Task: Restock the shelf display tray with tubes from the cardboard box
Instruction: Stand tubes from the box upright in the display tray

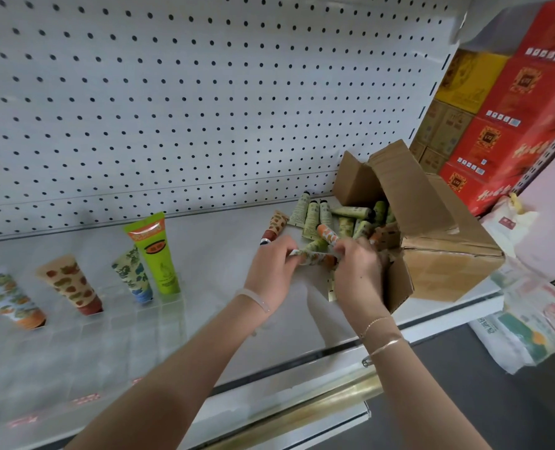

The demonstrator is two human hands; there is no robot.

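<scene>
2 hands on 1 small orange-patterned soft plastic tube (311, 255), centre right, just beside the tipped brown cardboard box (448, 254): left hand (269, 271) pinches its flat end, right hand (357, 271) curls round the cap end. Probably light and squashy, so grip mid-body. The clear plastic display tray (123, 336) sits lower left. Label writing's too blurry to read.

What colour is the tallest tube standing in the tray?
The tube is bright green with an orange band near its top; head view.
</scene>
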